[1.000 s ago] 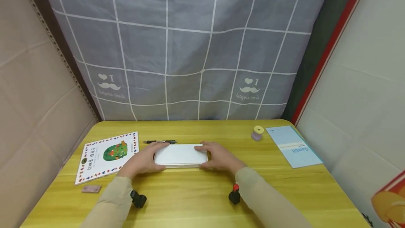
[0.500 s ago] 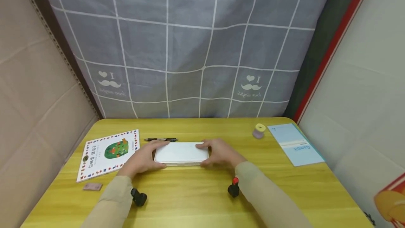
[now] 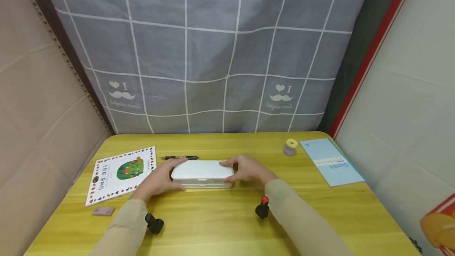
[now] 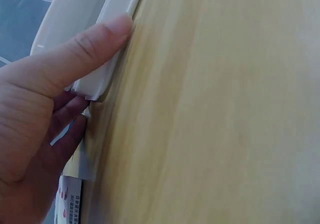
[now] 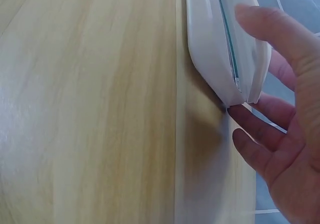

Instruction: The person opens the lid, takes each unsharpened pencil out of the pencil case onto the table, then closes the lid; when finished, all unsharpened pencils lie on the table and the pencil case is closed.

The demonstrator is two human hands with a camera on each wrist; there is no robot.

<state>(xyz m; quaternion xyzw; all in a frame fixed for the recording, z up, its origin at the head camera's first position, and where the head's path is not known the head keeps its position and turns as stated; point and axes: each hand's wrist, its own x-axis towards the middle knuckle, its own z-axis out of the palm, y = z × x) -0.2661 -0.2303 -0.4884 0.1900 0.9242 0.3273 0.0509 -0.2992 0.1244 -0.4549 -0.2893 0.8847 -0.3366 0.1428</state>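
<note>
The white case (image 3: 199, 170) rests on the bench (image 3: 213, 224), its long side toward the person. Half a second ago its lid (image 3: 204, 167) lay level over a thin strip of front wall; now more of the front shows and the lid slopes up toward the near edge. From the right wrist a gap shows between lid and base, with a thin teal line (image 5: 228, 33) inside it, so the case seems to be partly open, though its contents cannot be made out.

Both hands have stayed at its ends. The left hand (image 3: 160, 179) holds the case's left end, thumb at the near edge and fingers round the end; the right hand (image 3: 249, 170) grips the right end, thumb on the lid's near edge.

Around the case, counted: one black pen (image 3: 179, 157) just beyond it; one picture book (image 3: 122, 175) to its left; one pinkish block (image 3: 103, 211) to its left and nearer the person; one yellow-topped roll (image 3: 290, 147) beyond it to the right; one pale blue notebook (image 3: 332, 162) farther right; two wrist cameras (image 3: 154, 223), one per arm, nearer the person than the case.
</note>
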